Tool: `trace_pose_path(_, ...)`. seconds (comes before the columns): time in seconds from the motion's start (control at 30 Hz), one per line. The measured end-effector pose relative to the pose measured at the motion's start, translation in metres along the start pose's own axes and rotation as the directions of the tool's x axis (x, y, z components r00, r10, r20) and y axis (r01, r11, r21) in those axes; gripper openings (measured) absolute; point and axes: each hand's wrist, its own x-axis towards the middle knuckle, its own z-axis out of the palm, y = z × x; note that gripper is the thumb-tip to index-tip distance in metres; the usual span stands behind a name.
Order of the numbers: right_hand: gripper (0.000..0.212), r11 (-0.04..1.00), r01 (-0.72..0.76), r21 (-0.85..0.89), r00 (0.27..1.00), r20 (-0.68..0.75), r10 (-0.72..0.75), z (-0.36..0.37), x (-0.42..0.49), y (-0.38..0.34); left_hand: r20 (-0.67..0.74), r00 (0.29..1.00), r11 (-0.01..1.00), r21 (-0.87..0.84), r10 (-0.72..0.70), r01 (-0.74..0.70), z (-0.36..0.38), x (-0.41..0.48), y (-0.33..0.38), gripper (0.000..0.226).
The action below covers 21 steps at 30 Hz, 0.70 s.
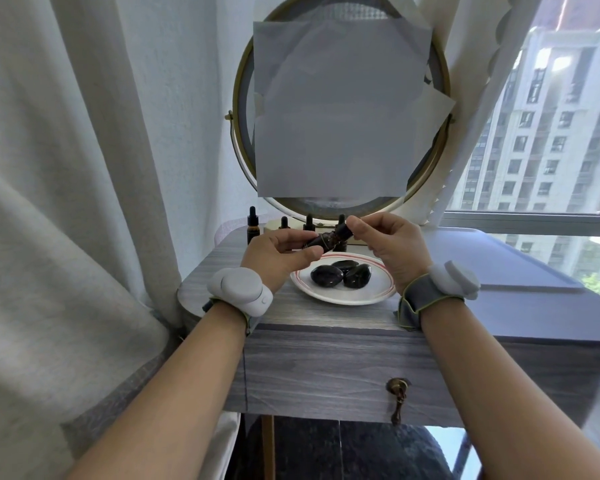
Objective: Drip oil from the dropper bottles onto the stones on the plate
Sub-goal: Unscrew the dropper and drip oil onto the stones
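A white plate with a red rim line (pixel 343 296) sits on the grey wooden table and holds three glossy black stones (pixel 342 274). Above the plate's far edge I hold a dark amber dropper bottle (pixel 326 240), tilted almost flat. My left hand (pixel 278 252) grips the bottle's body. My right hand (pixel 388 242) pinches its black dropper cap (pixel 345 231). Three more dropper bottles (pixel 253 226) stand in a row behind, partly hidden by my hands.
A round gold-framed mirror (pixel 340 109), covered with paper, stands at the back of the table. A curtain (pixel 84 168) hangs at the left. A grey-blue lidded box (pixel 534 289) adjoins the table on the right, below the window. A drawer pull (pixel 397 398) hangs in front.
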Motion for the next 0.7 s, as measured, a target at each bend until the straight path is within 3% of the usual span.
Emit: trace_pose_path(0.7,0.014,1.000,0.031,-0.003,1.000,0.002,-0.031,-0.0015,-0.0004,-0.0008,0.030,0.999,0.999,-0.052,-0.010,0.012,0.0016,-0.0003,0.0017,0.023)
